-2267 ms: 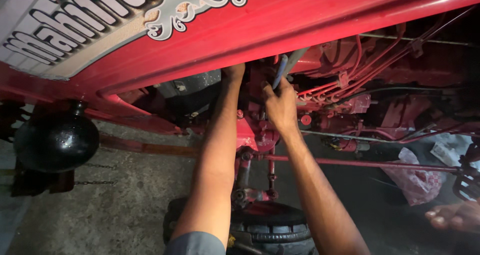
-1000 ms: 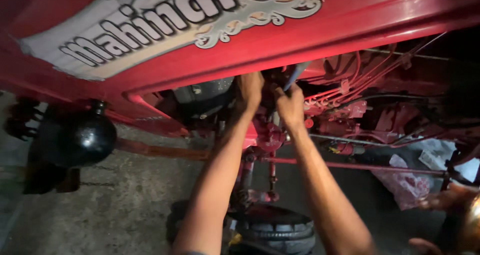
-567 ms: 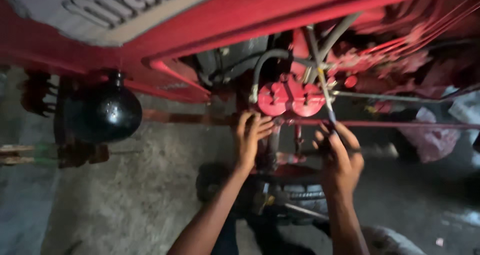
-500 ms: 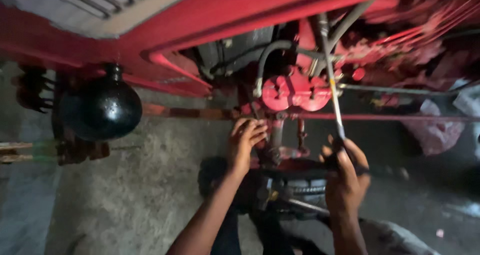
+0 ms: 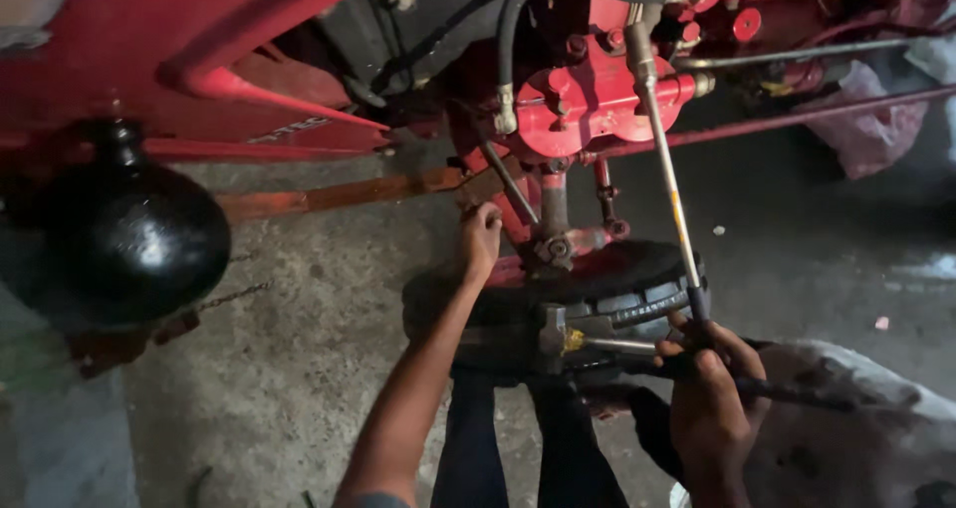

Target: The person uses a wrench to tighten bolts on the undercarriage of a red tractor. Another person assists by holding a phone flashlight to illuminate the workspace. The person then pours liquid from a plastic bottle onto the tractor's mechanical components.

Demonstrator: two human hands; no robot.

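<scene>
My right hand (image 5: 709, 400) grips the lower end of a long thin steel rod (image 5: 665, 164) running steeply up and slightly left to the red cast housing (image 5: 588, 105), while my left hand (image 5: 480, 239), curled closed, rests left of it against the red linkage (image 5: 538, 234).

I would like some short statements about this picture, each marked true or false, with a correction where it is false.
1. The right hand grips the lower end of a long thin rod. True.
2. The left hand rests on the black round tank. False: it is up by the red linkage, far from the tank.
3. The rod reaches up to the red housing. True.
4. The ground is green grass. False: it is grey concrete.
5. A hammer lies on the black tyre. True.
</scene>
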